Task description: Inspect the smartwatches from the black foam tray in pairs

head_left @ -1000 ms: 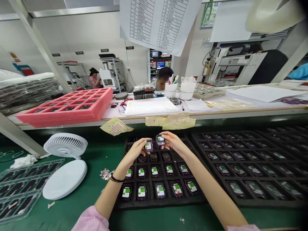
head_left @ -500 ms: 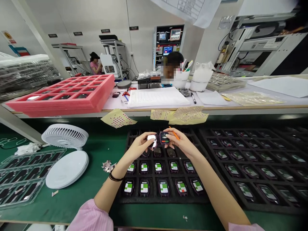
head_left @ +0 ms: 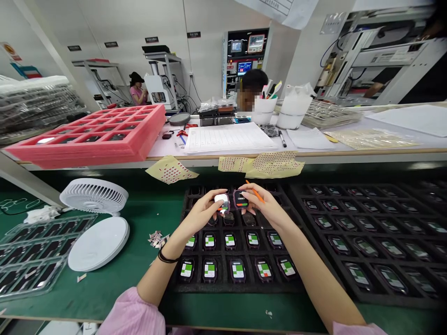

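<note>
My left hand (head_left: 206,207) is closed around a smartwatch (head_left: 221,200) whose screen is mostly bright white. Beside it, my right hand (head_left: 261,201) grips a second smartwatch (head_left: 241,199) with a dark screen and a red and orange strip. An orange stick-like tool (head_left: 254,190) also pokes out of my right hand; its tip is not clear. Both watches are held side by side, slightly apart, over a black foam tray (head_left: 240,289). Rows of watches with green-and-white screens (head_left: 238,270) sit in its compartments. Behind the hands, some cells hold dark-screened watches (head_left: 228,218).
Another black tray of watches (head_left: 391,274) lies to the right. On the left are a white fan (head_left: 96,200), a clear plastic tray (head_left: 31,265) and small scraps (head_left: 158,239). A shelf above carries a pink foam tray (head_left: 136,151) and papers (head_left: 230,138). A co-worker (head_left: 253,88) is behind it.
The left watch's screen now shows some colour along its lower part, where it was nearly all white. Both hands keep their hold, and the view has shifted slightly.
</note>
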Demonstrator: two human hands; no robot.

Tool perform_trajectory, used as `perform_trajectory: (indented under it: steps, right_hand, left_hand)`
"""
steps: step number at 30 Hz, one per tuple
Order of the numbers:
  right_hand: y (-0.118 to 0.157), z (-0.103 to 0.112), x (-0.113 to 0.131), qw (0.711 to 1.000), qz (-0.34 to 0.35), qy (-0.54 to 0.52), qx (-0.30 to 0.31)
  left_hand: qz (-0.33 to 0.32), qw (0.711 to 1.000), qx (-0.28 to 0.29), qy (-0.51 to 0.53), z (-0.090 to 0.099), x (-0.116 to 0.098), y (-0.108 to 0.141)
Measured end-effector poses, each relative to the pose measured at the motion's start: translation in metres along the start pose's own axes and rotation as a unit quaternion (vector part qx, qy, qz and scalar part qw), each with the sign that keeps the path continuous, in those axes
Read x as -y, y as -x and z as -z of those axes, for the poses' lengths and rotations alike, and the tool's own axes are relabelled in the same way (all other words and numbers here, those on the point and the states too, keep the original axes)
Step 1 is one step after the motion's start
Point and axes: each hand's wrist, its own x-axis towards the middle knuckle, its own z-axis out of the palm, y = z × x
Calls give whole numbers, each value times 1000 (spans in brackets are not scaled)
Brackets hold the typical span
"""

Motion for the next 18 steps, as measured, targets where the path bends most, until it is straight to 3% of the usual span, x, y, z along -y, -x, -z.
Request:
perform_trajectory:
  steps: [9, 15, 18]
  right_hand:
    - [0, 2, 1, 1000, -3, -16, 0]
    - [-1, 5, 0, 999, -14, -45, 12]
    - [1, 5, 4, 997, -25, -61, 28]
  left_hand:
    - [17, 999, -4, 38, -1, -3, 2]
    - [13, 991, 59, 121, 3, -9, 8]
    - [19, 984, 65, 163, 5, -10, 8]
